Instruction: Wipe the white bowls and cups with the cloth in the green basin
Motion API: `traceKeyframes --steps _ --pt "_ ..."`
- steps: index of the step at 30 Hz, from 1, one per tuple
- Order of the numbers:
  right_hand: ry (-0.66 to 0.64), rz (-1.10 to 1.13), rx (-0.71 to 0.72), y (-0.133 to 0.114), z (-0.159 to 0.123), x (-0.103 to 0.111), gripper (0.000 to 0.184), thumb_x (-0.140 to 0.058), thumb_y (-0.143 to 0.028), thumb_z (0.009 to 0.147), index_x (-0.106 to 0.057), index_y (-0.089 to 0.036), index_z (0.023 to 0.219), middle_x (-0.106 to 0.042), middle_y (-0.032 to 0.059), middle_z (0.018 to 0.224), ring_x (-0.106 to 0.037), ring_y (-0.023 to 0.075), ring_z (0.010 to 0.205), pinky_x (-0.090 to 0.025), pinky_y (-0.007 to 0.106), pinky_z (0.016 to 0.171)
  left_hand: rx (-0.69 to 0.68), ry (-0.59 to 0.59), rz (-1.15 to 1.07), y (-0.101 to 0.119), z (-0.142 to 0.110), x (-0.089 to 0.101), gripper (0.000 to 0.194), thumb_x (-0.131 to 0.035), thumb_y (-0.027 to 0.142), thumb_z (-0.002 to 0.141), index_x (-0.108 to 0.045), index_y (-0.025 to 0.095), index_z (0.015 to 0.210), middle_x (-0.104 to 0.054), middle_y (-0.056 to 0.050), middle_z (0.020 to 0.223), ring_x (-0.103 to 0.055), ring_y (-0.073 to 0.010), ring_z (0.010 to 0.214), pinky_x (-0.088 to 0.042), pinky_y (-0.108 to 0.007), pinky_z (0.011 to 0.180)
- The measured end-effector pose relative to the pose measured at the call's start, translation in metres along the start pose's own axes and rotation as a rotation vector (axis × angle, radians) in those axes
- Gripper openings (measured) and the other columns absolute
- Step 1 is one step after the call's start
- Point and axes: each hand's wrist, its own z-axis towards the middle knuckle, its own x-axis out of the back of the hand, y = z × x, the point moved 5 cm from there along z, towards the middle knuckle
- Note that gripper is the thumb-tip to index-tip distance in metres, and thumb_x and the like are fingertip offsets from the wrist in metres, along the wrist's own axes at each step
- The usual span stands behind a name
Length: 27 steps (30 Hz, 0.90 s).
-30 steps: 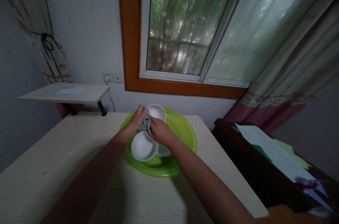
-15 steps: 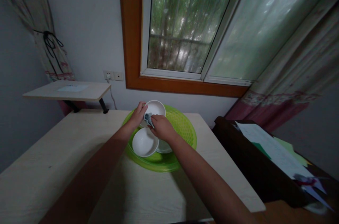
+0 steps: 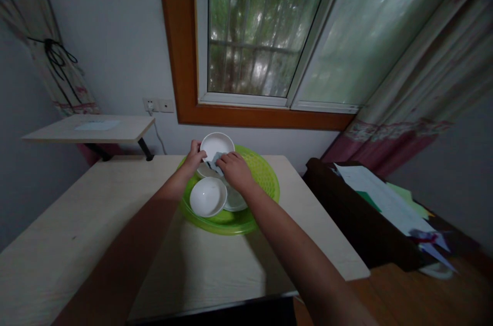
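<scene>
A white bowl [image 3: 216,145] is tilted above the back of a green plastic basket [image 3: 266,177], its inside facing me. My left hand [image 3: 193,156] grips its left rim, thumb on the near side. Pinched in my right hand [image 3: 235,169] is a grey-blue cloth [image 3: 216,161], pressed against the bowl's lower right inside. Below, another white bowl [image 3: 208,197] rests in the basket at the front left. Beside it a further white dish [image 3: 234,199] is partly covered by my right hand and wrist. One more white rim shows under the raised bowl.
The basket stands on a pale wooden table [image 3: 154,264]. At the back left is a small raised shelf [image 3: 92,130] with a paper on it. A window [image 3: 254,33] lies behind. To the right, a dark brown piece of furniture [image 3: 331,203] carries papers [image 3: 381,197].
The raised bowl has tipped more toward me, and the cloth has shifted along its lower rim with my right hand. The whole view has moved slightly.
</scene>
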Motion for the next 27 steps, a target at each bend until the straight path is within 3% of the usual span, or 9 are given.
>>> traceKeyframes --steps 5,9,13,16,18,22,24,27 --pt "0.070 -0.029 -0.023 0.009 -0.001 0.003 0.016 -0.055 -0.021 0.106 -0.070 -0.020 0.110 -0.072 0.0093 0.111 -0.063 0.0263 0.112 -0.036 0.043 0.119 0.007 0.017 -0.077 -0.002 0.001 0.003 0.050 -0.064 0.041 0.073 -0.042 0.028 0.116 -0.059 -0.005 0.107 -0.062 -0.0235 0.090 -0.050 -0.033 0.069" --pt "0.104 -0.023 -0.049 0.013 -0.002 0.003 0.016 -0.054 -0.020 0.107 -0.069 -0.019 0.108 -0.072 0.0105 0.112 -0.063 0.0251 0.115 -0.033 0.044 0.123 -0.032 -0.003 -0.071 0.000 0.002 0.002 0.045 -0.064 0.054 0.081 -0.053 0.025 0.114 -0.061 -0.005 0.099 -0.062 -0.0221 0.084 -0.049 -0.032 0.069" --pt "0.106 -0.017 -0.055 0.011 -0.001 -0.001 0.016 -0.053 -0.017 0.106 -0.069 -0.017 0.109 -0.072 0.0126 0.116 -0.063 0.0252 0.117 -0.031 0.045 0.125 -0.111 0.034 -0.012 -0.003 0.005 0.004 0.033 -0.058 0.051 0.087 -0.057 0.022 0.103 -0.061 -0.004 0.091 -0.062 -0.0219 0.081 -0.052 -0.035 0.075" --pt "0.090 0.002 -0.037 0.006 -0.001 -0.002 0.017 -0.055 -0.015 0.104 -0.071 -0.015 0.109 -0.073 0.0146 0.118 -0.063 0.0261 0.120 -0.033 0.043 0.123 -0.150 0.101 0.079 -0.006 0.007 0.009 0.030 -0.053 0.049 0.092 -0.056 0.023 0.108 -0.062 -0.005 0.096 -0.064 -0.0247 0.091 -0.053 -0.041 0.088" --pt "0.077 0.054 -0.020 0.000 -0.002 -0.003 0.019 -0.060 -0.020 0.102 -0.072 -0.013 0.116 -0.073 0.0160 0.120 -0.063 0.0277 0.121 -0.036 0.044 0.121 -0.177 0.141 0.148 -0.006 0.008 0.011 0.030 -0.050 0.047 0.094 -0.054 0.024 0.114 -0.064 -0.008 0.105 -0.064 -0.0270 0.102 -0.052 -0.046 0.098" --pt "0.056 0.260 0.005 -0.014 -0.003 -0.006 0.057 -0.060 -0.046 0.104 -0.055 -0.012 0.149 -0.070 0.0190 0.133 -0.065 0.0304 0.121 -0.043 0.044 0.112 -0.281 0.170 0.229 0.000 0.005 0.011 0.033 -0.050 0.045 0.096 -0.052 0.024 0.121 -0.061 -0.011 0.125 -0.058 -0.0283 0.123 -0.043 -0.048 0.114" --pt "0.047 0.369 0.007 -0.019 -0.003 -0.007 0.063 -0.053 -0.055 0.106 -0.051 -0.011 0.151 -0.069 0.0201 0.136 -0.067 0.0295 0.120 -0.047 0.041 0.107 -0.311 0.152 0.235 0.003 0.004 0.009 0.033 -0.052 0.044 0.096 -0.052 0.025 0.122 -0.060 -0.011 0.128 -0.056 -0.0273 0.128 -0.041 -0.046 0.118" --pt "0.040 0.460 0.029 -0.020 -0.002 -0.008 0.059 -0.046 -0.057 0.109 -0.058 -0.010 0.143 -0.071 0.0185 0.132 -0.068 0.0272 0.118 -0.048 0.037 0.103 -0.333 0.097 0.245 0.005 0.002 0.004 0.030 -0.051 0.041 0.097 -0.052 0.026 0.122 -0.061 -0.010 0.127 -0.057 -0.0262 0.128 -0.042 -0.044 0.118"
